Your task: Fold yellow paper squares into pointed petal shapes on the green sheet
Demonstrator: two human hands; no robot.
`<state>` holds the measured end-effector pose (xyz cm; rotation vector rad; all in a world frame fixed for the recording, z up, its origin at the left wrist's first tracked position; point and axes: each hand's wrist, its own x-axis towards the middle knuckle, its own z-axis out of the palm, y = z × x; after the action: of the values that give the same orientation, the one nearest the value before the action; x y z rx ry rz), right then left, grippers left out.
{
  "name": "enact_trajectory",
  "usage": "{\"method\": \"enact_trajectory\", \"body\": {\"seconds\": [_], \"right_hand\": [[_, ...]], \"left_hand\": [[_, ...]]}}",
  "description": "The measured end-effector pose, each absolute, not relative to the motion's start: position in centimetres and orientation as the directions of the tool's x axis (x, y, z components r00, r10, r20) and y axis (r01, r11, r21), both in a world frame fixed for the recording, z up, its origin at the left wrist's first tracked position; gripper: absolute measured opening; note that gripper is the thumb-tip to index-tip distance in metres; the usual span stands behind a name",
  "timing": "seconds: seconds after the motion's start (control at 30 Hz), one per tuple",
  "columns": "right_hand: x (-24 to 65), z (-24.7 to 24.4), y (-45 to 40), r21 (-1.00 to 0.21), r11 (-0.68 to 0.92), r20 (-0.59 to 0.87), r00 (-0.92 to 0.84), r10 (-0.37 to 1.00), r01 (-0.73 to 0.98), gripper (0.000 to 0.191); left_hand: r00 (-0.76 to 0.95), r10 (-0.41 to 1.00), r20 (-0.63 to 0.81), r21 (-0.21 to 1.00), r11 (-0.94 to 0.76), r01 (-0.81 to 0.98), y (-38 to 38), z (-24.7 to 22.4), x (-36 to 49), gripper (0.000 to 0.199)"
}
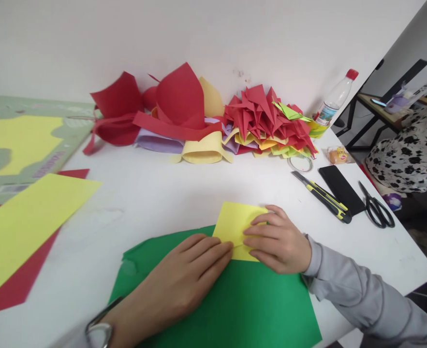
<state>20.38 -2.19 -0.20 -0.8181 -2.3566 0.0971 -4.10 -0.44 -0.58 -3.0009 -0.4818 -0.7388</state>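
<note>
Left hand (184, 280) lying flat, fingers together and stretched out, tips pressing the lower left edge of a small folded yellow paper (237, 227); nothing gripped, just pinning down. Right hand (278, 241) loosely curled on top of the same paper from the right, fingertips bearing on its fold, grey sleeve trailing off toward the lower right corner. Yellow paper sitting at the top edge of a green sheet (235, 299), partly on it and partly on the white worktop (155, 193). Out to the right: a yellow-and-black utility knife (322, 197), a flat black case (340, 189) just beside it, black scissors (375, 209) near the edge. Further back, a roll of clear tape (300, 163) and a small wrapped snack (338, 155). Against the wall, a heap of folded paper pieces (267, 123), mostly red with yellow and green mixed in, next to curled red, cream and lilac sheets (177, 116). Plastic bottle (334, 99) with red cap leaning at the corner. Far left, a big yellow sheet (24, 222) over a red one (17, 285).
</note>
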Motion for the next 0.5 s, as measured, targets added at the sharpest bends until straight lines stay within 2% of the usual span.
{"method": "enact_trajectory", "body": {"seconds": [0.17, 0.37, 0.5], "right_hand": [[20.9, -0.6, -2.1, -0.249, 0.805, 0.468, -0.661, 0.586, 0.538, 0.02], [20.9, -1.0, -2.1, -0.229, 0.808, 0.414, -0.697, 0.586, 0.543, 0.031], [20.7, -1.0, -2.3, -0.209, 0.802, 0.406, -0.697, 0.591, 0.559, 0.043]], "left_hand": [[0.825, 0.241, 0.511, 0.036, -0.965, 0.26, 0.2, 0.1, -4.9, 0.026], [0.87, 0.126, 0.477, -0.12, -0.971, 0.207, 0.0, 0.9, -4.5, 0.036], [0.857, 0.097, 0.506, -0.168, -0.964, 0.208, -0.3, 0.7, -3.7, 0.036]]}}
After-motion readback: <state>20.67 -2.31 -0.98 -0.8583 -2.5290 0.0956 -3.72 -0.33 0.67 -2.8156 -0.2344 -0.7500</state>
